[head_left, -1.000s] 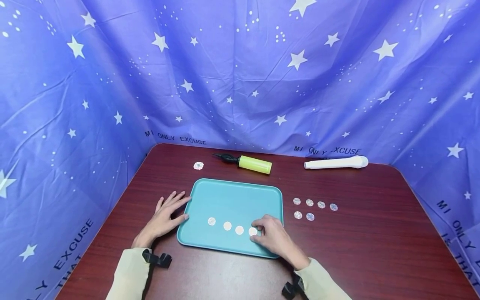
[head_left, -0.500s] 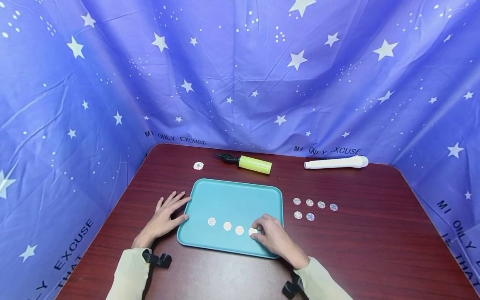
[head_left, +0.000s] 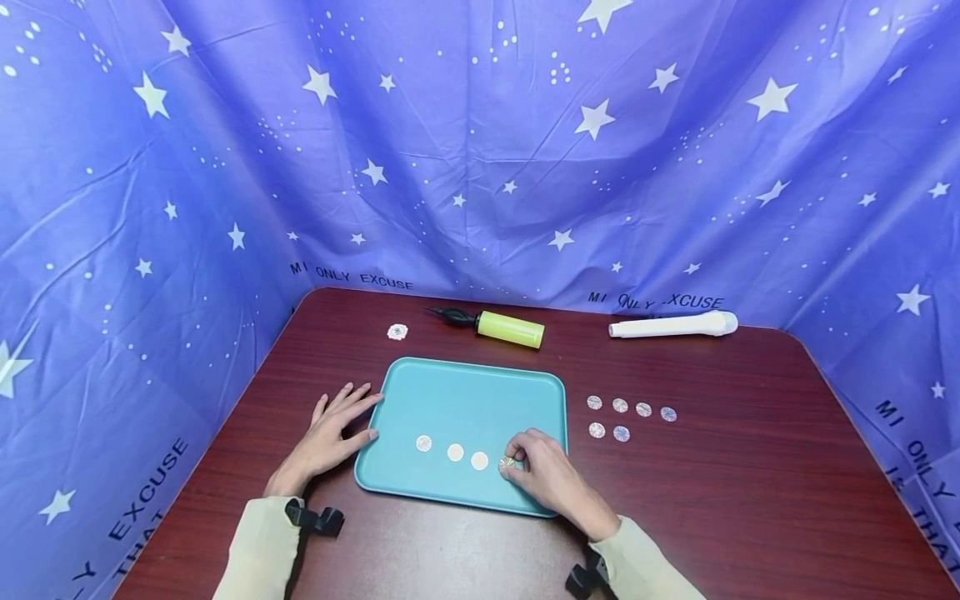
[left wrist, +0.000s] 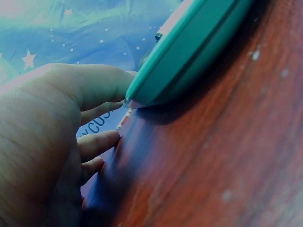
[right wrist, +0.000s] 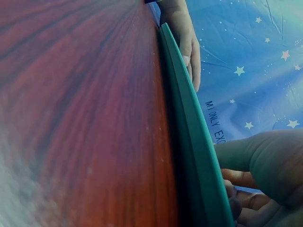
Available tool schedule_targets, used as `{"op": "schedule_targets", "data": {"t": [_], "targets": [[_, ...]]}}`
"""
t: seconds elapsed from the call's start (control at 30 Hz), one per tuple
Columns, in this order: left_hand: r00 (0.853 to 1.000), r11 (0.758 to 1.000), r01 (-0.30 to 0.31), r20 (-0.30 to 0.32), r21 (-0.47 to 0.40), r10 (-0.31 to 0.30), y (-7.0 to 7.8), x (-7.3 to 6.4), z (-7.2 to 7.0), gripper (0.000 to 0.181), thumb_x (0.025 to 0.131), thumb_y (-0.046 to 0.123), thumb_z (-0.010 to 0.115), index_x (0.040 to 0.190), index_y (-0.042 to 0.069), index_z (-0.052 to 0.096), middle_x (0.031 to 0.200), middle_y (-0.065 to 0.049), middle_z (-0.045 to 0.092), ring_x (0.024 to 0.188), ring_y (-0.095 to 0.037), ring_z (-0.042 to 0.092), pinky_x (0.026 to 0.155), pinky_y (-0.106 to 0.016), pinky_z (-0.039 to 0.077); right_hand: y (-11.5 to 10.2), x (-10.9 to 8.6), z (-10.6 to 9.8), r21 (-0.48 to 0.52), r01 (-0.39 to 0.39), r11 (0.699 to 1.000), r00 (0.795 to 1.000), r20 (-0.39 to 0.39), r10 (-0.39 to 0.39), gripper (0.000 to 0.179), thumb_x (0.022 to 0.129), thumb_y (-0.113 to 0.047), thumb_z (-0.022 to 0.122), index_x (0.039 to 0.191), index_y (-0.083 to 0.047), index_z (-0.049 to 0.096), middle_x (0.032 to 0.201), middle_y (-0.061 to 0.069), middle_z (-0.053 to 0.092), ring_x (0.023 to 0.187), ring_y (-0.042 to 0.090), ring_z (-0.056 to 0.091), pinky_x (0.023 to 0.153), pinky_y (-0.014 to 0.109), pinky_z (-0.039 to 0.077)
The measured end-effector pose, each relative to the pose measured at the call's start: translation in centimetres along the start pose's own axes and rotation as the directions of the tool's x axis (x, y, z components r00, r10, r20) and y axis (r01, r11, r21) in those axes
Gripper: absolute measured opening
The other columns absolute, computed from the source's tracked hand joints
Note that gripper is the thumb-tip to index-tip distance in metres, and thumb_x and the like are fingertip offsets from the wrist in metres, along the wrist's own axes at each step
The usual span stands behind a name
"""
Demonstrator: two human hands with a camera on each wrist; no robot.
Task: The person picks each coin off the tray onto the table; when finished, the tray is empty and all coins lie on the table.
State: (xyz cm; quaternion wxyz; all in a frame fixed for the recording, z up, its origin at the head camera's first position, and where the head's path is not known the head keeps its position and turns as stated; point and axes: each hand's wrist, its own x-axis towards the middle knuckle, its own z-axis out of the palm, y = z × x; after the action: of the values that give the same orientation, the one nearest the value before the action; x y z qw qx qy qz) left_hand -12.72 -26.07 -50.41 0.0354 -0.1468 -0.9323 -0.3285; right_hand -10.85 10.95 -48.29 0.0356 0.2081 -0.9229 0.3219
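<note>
A teal tray [head_left: 472, 392] lies on the dark red table. My right hand [head_left: 547, 473] is over its near right part, thumb and index finger pinching a small round disc [head_left: 506, 465] with a goldish radiating pattern. To the left, in a row on the tray, are two plain pale discs [head_left: 455, 452] and a patterned one [head_left: 423, 443]. My left hand [head_left: 327, 442] rests on the table with spread fingers, thumb and index fingertip at the tray's left rim. The left wrist view shows these fingers [left wrist: 106, 85] against the rim. In the right wrist view the tray wall [right wrist: 199, 156] hides the pinched disc.
Several patterned silvery discs [head_left: 620, 405] lie in two rows right of the tray. Behind it are a yellow-green balloon pump [head_left: 510, 329] with a black nozzle, a white scalloped piece [head_left: 397, 332] and a long white wand-like object [head_left: 671, 325]. A starry blue curtain [head_left: 480, 150] surrounds the table.
The disc at my right fingertips showed a plain white face earlier and now shows a goldish patterned one. Its place is nearly the same. My left hand has not moved.
</note>
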Motion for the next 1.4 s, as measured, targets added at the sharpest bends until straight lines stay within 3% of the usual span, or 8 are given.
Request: {"op": "schedule_targets", "data": {"t": [0.2,0.5,0.67,1.0,1.4], "targets": [[1.0,1.0,-0.003,-0.001,0.0,0.003,0.0,0.1,0.0,0.059,0.089,0.029,0.072,0.144,0.017,0.055,0.157,-0.022,0.042,0.15,-0.049,0.025,0.115,-0.073,0.002,0.1,-0.1,-0.1,0.039,0.026,0.999,1.0,-0.005,-0.026,0.021,0.074,-0.01,0.083,0.074,-0.017,0.063,0.068,-0.007,0.058,0.063,-0.002,0.047,0.06,0.015,0.041],[1.0,1.0,-0.007,0.002,-0.003,0.007,0.1,0.3,0.0,0.059,0.089,0.029,0.072,0.144,0.017,0.056,0.157,-0.021,0.042,0.151,-0.049,0.024,0.115,-0.073,0.001,0.2,0.1,-1.1,0.21,-0.036,0.977,0.994,0.112,0.013,0.013,0.08,-0.009,0.081,0.078,-0.013,0.068,0.066,-0.006,0.064,0.059,-0.007,0.05,0.058,0.015,0.045],[1.0,1.0,-0.011,0.003,-0.001,0.011,0.1,0.3,-0.1,0.058,0.089,0.029,0.072,0.144,0.016,0.056,0.157,-0.021,0.042,0.151,-0.049,0.024,0.115,-0.073,0.002,0.5,0.2,-1.3,0.227,-0.076,0.971,0.989,0.141,0.044,0.01,0.082,-0.014,0.081,0.077,-0.014,0.072,0.068,-0.006,0.068,0.059,-0.007,0.052,0.058,0.014,0.046],[1.0,1.0,-0.011,-0.001,-0.005,0.011,0.0,0.1,0.0,0.058,0.089,0.029,0.072,0.143,0.016,0.056,0.157,-0.021,0.043,0.15,-0.049,0.025,0.115,-0.073,0.002,0.9,0.4,-1.5,0.26,-0.075,0.963,0.988,0.147,0.037,0.007,0.083,-0.013,0.08,0.076,-0.013,0.076,0.067,-0.003,0.071,0.056,-0.007,0.052,0.054,0.015,0.045],[1.0,1.0,-0.007,-0.001,-0.005,0.007,-0.1,0.0,0.0,0.058,0.089,0.03,0.072,0.144,0.016,0.056,0.156,-0.022,0.043,0.15,-0.05,0.025,0.115,-0.073,0.002,1.2,0.5,-2.8,0.347,-0.178,0.921,0.975,0.189,0.117,0.005,0.087,-0.008,0.074,0.083,-0.007,0.077,0.069,0.008,0.073,0.051,0.006,0.058,0.045,0.021,0.047]]}}
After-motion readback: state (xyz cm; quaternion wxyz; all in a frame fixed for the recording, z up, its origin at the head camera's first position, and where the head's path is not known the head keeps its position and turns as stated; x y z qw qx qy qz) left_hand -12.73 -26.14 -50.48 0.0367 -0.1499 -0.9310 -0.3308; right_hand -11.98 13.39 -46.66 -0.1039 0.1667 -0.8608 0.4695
